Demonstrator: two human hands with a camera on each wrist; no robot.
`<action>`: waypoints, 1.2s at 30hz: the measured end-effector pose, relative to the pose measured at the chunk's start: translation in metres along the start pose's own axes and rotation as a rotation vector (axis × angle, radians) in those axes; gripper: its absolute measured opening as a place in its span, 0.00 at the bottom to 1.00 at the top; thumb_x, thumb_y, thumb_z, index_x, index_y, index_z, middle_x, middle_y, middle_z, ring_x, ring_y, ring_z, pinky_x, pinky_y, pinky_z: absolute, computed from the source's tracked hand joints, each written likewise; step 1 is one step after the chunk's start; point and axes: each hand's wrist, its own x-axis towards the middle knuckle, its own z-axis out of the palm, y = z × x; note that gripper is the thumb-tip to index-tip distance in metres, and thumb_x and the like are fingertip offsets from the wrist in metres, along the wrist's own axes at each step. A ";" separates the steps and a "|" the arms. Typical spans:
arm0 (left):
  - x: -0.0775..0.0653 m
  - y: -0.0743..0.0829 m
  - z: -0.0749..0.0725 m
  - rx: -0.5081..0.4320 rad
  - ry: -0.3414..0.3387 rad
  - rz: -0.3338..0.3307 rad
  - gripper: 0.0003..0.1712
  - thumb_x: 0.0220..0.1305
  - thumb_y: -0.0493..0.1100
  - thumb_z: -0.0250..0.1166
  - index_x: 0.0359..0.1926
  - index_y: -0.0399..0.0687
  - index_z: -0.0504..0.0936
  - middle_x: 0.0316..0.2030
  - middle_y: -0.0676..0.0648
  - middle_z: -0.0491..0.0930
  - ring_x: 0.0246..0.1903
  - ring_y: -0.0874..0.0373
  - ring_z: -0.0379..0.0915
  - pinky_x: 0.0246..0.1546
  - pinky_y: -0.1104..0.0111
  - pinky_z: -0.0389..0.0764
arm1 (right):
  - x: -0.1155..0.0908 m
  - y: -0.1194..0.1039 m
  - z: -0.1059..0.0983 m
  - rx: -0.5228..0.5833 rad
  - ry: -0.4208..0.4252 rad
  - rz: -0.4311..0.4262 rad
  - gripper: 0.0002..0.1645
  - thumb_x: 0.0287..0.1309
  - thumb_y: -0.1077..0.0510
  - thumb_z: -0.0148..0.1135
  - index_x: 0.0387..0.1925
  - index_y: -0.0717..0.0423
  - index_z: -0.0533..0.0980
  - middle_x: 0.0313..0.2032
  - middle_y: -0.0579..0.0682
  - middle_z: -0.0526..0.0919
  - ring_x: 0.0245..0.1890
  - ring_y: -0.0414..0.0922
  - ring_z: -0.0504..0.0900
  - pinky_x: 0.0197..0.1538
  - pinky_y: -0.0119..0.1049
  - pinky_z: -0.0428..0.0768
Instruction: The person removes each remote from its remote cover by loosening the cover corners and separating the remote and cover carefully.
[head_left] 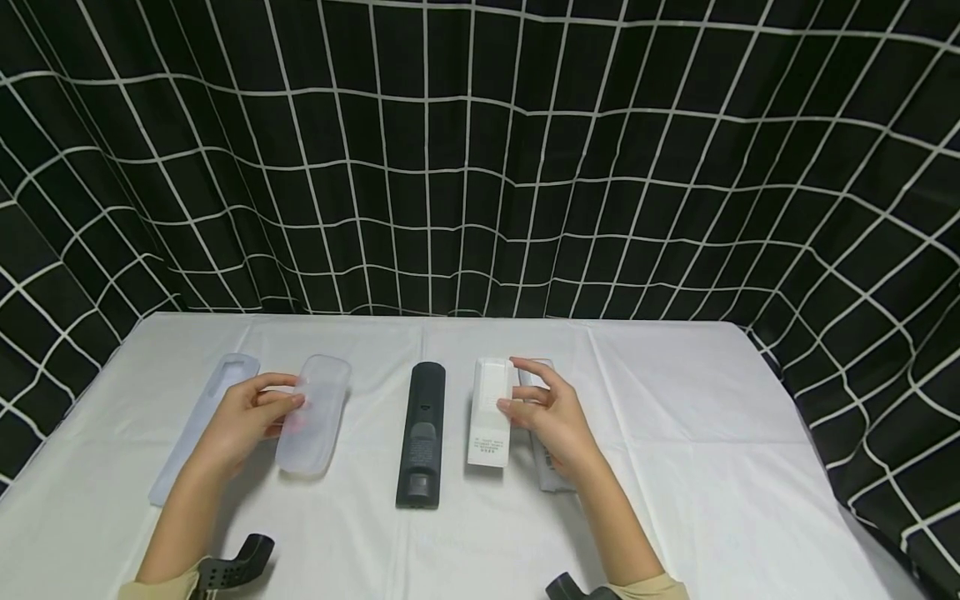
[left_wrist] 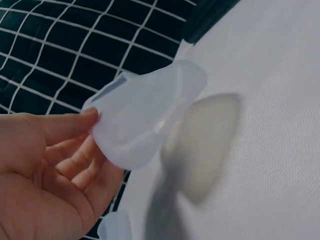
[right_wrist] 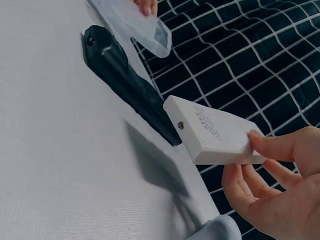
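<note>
My left hand (head_left: pixel 238 421) pinches a translucent silicone remote cover (head_left: pixel 318 425) by its left edge. In the left wrist view that cover (left_wrist: pixel 145 115) hangs above the white cloth and casts a shadow. A white remote control (head_left: pixel 491 417), small print on the face turned up, is held between thumb and fingers of my right hand (head_left: pixel 551 417). The right wrist view shows this remote (right_wrist: pixel 220 132) raised off the table, with a small hole in its end. Under my right hand lies a greyish cover (head_left: pixel 549 467), partly hidden by the hand.
Between the hands a black remote control (head_left: pixel 422 437) lies back side up on the white tablecloth (head_left: pixel 712 483). A long, narrow translucent cover (head_left: pixel 195 429) lies at the left, partly behind my left hand. Beyond the table's far edge hangs a black curtain (head_left: pixel 450 167) with white grid lines.
</note>
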 end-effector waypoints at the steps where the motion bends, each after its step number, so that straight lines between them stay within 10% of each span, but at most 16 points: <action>1: 0.000 0.000 -0.001 0.001 0.003 -0.006 0.26 0.77 0.36 0.61 0.68 0.24 0.70 0.35 0.60 0.86 0.34 0.69 0.79 0.38 0.73 0.84 | 0.000 0.001 0.000 0.000 -0.001 0.004 0.39 0.62 0.72 0.68 0.74 0.56 0.71 0.43 0.56 0.84 0.37 0.39 0.84 0.43 0.30 0.86; 36: -0.001 -0.014 -0.023 0.137 0.082 -0.095 0.26 0.77 0.36 0.60 0.67 0.21 0.70 0.35 0.52 0.83 0.32 0.65 0.76 0.33 0.72 0.83 | 0.002 0.015 0.008 -0.114 -0.012 0.033 0.36 0.63 0.69 0.68 0.73 0.59 0.71 0.52 0.66 0.83 0.40 0.44 0.86 0.46 0.34 0.86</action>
